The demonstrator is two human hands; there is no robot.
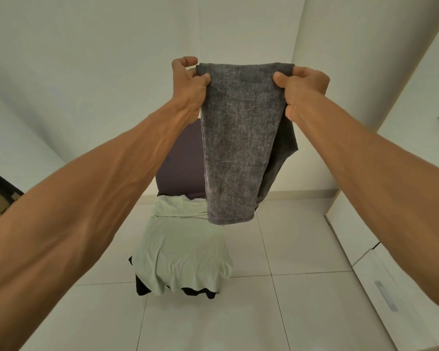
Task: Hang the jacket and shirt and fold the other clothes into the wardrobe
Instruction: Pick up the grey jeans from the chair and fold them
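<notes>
Cloth: mottled grey garment (241,138), folded long; trousers, I think.
Hands: left hand (188,79) and right hand (302,89) raised, fingers pinching its top corners.

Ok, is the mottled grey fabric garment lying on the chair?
No, the mottled grey fabric garment hangs in the air, its top edge gripped by the left hand and right hand.

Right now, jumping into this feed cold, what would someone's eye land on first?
The grey garment, held up at centre frame and hanging in folded layers, its top corners pinched by the left hand and the right hand. Below it, a pale green garment lies draped over the seat of a purple-backed chair, with dark cloth showing under its front edge.
</notes>
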